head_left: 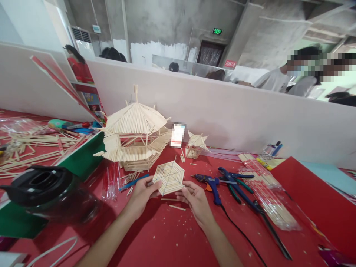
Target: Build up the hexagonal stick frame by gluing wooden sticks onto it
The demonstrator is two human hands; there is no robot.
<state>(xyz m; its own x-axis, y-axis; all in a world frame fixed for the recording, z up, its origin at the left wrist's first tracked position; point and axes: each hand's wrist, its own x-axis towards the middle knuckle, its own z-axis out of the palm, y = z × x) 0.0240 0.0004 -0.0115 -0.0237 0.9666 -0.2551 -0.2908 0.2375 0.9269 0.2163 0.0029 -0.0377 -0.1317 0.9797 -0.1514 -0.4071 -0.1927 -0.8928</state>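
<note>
A dark jug [72,204] with a black lid [41,185] stands at near left; its contents cannot be made out. The left hand [144,191] pinches the left edge of a hexagonal stick panel [169,178], thumb on top; the right hand [194,198] grips the lower right edge, thumb and fingers nearly closed. The panel is above the red table [172,241], left of the glue gun [214,187]. At right, clear plastic packets [274,205] contain sticks. Farther back, a patterned holder [265,152] contains pens [277,149].
</note>
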